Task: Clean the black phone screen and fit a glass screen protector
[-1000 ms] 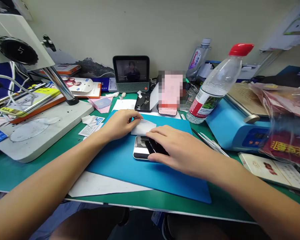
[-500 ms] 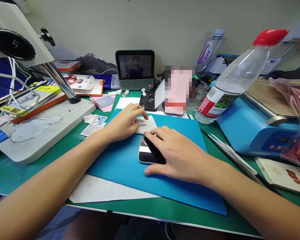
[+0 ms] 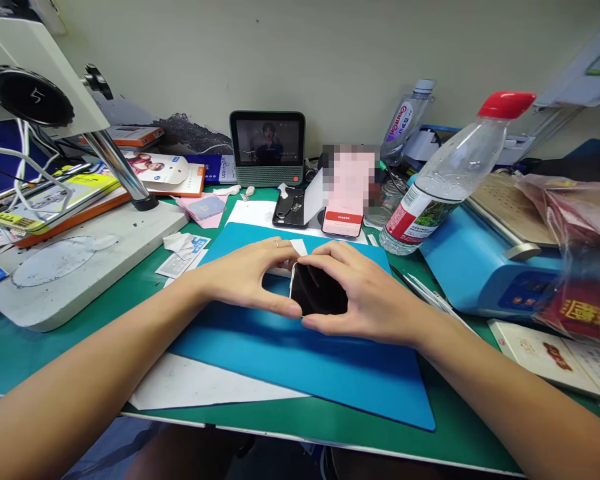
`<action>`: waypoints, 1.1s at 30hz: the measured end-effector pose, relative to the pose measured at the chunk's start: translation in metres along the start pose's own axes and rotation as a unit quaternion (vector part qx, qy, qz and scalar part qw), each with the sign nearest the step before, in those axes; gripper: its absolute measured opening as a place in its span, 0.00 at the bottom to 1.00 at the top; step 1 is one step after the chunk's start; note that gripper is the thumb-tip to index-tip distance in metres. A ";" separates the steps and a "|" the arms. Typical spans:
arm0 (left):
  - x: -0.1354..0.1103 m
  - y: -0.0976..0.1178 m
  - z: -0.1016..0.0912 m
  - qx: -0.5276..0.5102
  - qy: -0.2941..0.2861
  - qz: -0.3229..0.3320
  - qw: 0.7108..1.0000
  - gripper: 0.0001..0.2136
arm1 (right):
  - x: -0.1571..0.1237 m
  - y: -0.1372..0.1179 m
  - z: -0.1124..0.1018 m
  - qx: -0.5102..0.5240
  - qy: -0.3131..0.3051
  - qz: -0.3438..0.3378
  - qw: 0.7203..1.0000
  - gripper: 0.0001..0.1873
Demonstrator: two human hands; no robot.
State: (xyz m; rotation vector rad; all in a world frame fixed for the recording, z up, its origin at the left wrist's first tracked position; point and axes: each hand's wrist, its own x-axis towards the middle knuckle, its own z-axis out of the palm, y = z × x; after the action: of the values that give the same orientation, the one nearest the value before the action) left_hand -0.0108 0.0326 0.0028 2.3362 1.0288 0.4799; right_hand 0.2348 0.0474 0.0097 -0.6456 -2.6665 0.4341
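Observation:
A black phone (image 3: 316,288) is held over the blue mat (image 3: 300,353) at the middle of the desk, its dark face towards me. My left hand (image 3: 245,273) pinches its left edge between thumb and fingers. My right hand (image 3: 367,293) grips its right side, thumb at the lower edge and fingers curled over the top. A white cloth or paper (image 3: 296,248) lies on the mat just behind my hands, mostly hidden by them.
A microscope stand with a white base (image 3: 80,260) stands at the left. A small screen (image 3: 267,147), a propped phone (image 3: 346,200) and a water bottle (image 3: 443,179) lie behind. A blue machine (image 3: 485,267) and bagged items sit at the right. White paper (image 3: 200,383) sticks out under the mat.
My left hand left the white cloth and came onto the phone's left edge. The phone has been lifted off the mat and is now held between both hands.

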 end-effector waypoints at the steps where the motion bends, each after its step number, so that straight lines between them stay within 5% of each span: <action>1: 0.000 0.000 0.001 -0.002 -0.001 0.002 1.000 0.26 | -0.001 0.001 0.000 -0.003 0.006 -0.011 1.000 0.34; 5: 0.002 0.000 0.006 0.002 0.001 0.018 1.000 0.32 | -0.003 0.004 0.000 -0.016 0.029 -0.064 0.997 0.31; 9: 0.005 -0.002 0.010 0.016 0.019 0.041 0.999 0.20 | -0.003 0.004 0.002 -0.024 0.032 -0.092 0.995 0.29; 12: 0.006 -0.003 0.012 0.014 0.024 0.046 0.999 0.22 | -0.002 0.006 0.004 -0.032 0.036 -0.097 0.994 0.33; 17: 0.006 -0.001 0.011 0.000 0.026 0.028 0.999 0.32 | -0.002 0.011 0.006 -0.038 0.063 -0.076 0.994 0.33; 25: 0.005 0.001 0.012 0.014 0.033 0.019 0.999 0.29 | 0.000 0.004 0.007 0.017 0.072 -0.041 0.996 0.14; 33: 0.008 -0.002 0.015 0.008 0.055 0.034 0.998 0.30 | 0.003 -0.003 0.017 0.000 0.106 -0.012 0.994 0.13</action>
State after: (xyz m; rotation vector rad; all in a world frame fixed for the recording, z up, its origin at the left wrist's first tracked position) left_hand 0.0009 0.0346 -0.0091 2.3877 1.0079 0.6346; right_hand 0.2241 0.0431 -0.0031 -0.6217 -2.4705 0.3391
